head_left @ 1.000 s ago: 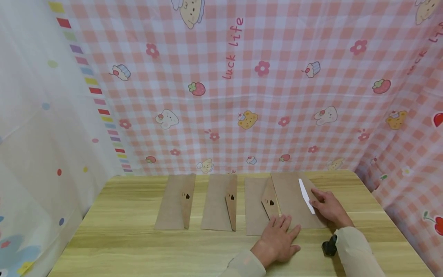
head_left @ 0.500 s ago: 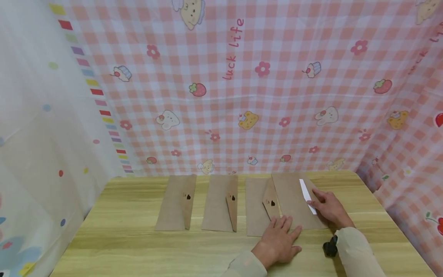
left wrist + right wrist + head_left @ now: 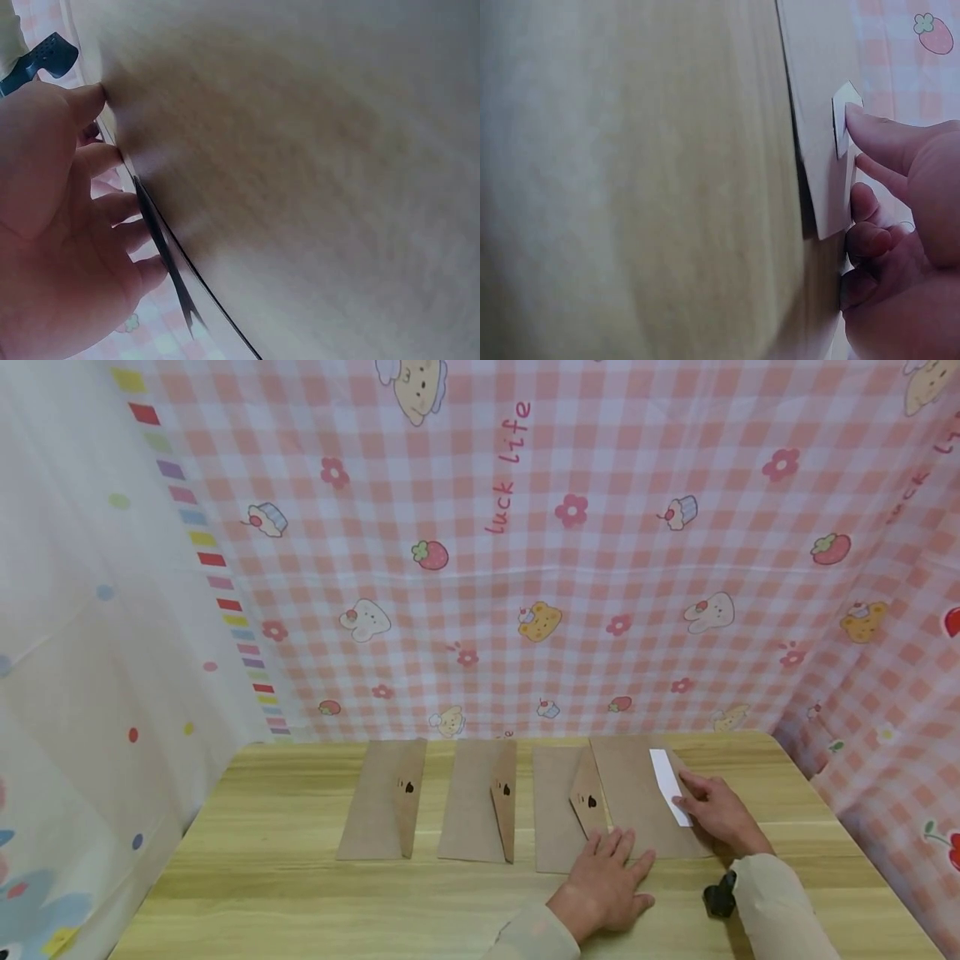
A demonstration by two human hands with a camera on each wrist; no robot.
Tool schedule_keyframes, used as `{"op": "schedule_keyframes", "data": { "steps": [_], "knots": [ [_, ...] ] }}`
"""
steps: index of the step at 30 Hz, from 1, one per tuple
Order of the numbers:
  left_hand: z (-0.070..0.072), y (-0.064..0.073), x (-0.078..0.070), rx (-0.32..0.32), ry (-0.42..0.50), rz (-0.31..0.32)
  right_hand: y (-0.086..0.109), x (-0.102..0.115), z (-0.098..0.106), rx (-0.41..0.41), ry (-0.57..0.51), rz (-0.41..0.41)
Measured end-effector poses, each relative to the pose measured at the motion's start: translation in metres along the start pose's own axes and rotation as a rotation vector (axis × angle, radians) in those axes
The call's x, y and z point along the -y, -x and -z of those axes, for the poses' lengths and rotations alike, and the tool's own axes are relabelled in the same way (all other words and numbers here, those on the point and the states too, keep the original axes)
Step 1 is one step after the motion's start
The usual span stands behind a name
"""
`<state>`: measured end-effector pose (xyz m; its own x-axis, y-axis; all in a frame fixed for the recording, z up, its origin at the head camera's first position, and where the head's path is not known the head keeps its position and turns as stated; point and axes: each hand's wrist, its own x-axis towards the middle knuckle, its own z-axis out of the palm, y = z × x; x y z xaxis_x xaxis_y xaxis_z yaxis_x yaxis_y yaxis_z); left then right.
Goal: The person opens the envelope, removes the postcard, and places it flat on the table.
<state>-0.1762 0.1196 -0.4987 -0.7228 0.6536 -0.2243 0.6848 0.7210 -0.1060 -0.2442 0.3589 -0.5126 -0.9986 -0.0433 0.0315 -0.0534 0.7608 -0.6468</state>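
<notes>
In the head view, a kraft-paper envelope (image 3: pixel 630 777) lies rightmost on the table with its flap spread to the right. A white paper strip (image 3: pixel 670 787) shows along the envelope's mouth. My right hand (image 3: pixel 720 814) pinches the strip at the flap; in the right wrist view the thumb (image 3: pixel 866 131) lies on the white paper (image 3: pixel 840 124), with a finger behind the flap. My left hand (image 3: pixel 603 881) lies flat, fingertips over the lower edges of this envelope and its neighbour (image 3: pixel 555 802), whose pointed flap is folded over.
Two more kraft envelopes, one at the far left (image 3: pixel 367 802) and one beside it (image 3: pixel 468 802), lie in the row with flaps folded over. A black device (image 3: pixel 720 897) is at the right sleeve. A checked cloth (image 3: pixel 480 577) hangs behind the wooden table (image 3: pixel 300 902).
The white strip shows wider at the envelope's mouth than before, and the right hand has edged slightly to the right with it. The left hand stays in place.
</notes>
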Motion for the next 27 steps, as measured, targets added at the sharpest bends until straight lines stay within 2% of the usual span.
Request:
{"op": "schedule_keyframes", "data": {
  "steps": [11,21,27],
  "knots": [
    [0.0014,0.0001,-0.0001,0.005,0.015,0.002,-0.0015,-0.0044,0.0008,0.018,-0.025,-0.002],
    [-0.0014,-0.0032,0.0004,0.017,0.038,-0.002,-0.0064,-0.0045,-0.0020,0.011,0.009,-0.064],
    [-0.0023,-0.0037,-0.0002,0.016,0.025,0.003,-0.0065,-0.0038,-0.0012,0.026,-0.015,-0.110]
  ]
}}
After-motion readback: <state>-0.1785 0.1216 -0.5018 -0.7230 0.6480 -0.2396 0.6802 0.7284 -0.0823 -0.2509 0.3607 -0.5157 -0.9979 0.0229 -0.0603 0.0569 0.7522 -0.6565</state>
